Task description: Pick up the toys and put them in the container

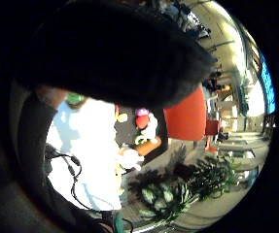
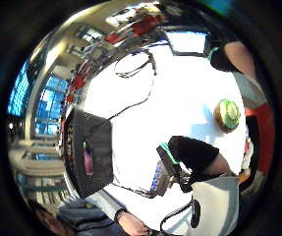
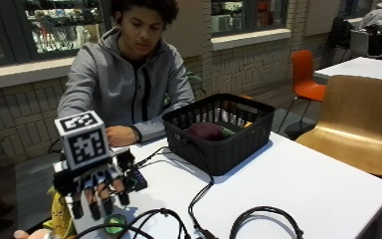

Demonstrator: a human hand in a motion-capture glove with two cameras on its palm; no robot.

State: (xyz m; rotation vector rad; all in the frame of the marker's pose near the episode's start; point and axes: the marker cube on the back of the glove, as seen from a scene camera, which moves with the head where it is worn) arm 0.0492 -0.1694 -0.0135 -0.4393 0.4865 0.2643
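Gloved right hand (image 3: 95, 186), fingers straight and released, poised above the round green-topped toy (image 3: 116, 223) on the white surface (image 3: 297, 184), apparently to grasp it for the black woven plastic basket (image 3: 219, 130) nearby

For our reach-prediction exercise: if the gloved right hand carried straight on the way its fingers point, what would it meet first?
Probably the green round toy on the table just under the right hand; depth is unclear.

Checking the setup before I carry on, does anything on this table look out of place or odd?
Nothing looks damaged or spilled. The basket stands upright with toys inside. One green toy sits at the table edge under the gloved hand, and more toys lie past that edge, off the table.
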